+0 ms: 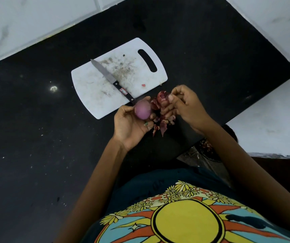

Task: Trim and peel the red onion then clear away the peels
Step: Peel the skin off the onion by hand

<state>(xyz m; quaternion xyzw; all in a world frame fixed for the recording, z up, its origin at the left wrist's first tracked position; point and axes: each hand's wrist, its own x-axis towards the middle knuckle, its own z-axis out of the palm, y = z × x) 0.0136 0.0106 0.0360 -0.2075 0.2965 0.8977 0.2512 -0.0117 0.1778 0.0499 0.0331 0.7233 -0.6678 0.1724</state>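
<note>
Nearest: person's shirt with a yellow sun print [186, 223], both forearms reaching forward over the black worktop [35, 137]. Left hand [132, 123] cups the red onion [142, 109], grip closed around it, palm up; onion looks peeled, smooth pale purple, held above the worktop just off the near right corner of the cutting board [118, 79]. Right hand [184, 104] sits just right of the onion, grip pinched shut on a bunch of dark red peels [160, 109]; peels hang between the two hands, some trailing down toward the worktop edge. Farther: white cutting board, stained, handle slot at far right. Knife [111, 79] lies diagonally on it, blade pointing far-left, black handle toward the onion. Small red scrap [143, 85] on the board's right side. White tiled wall [26, 23] beyond.
</note>
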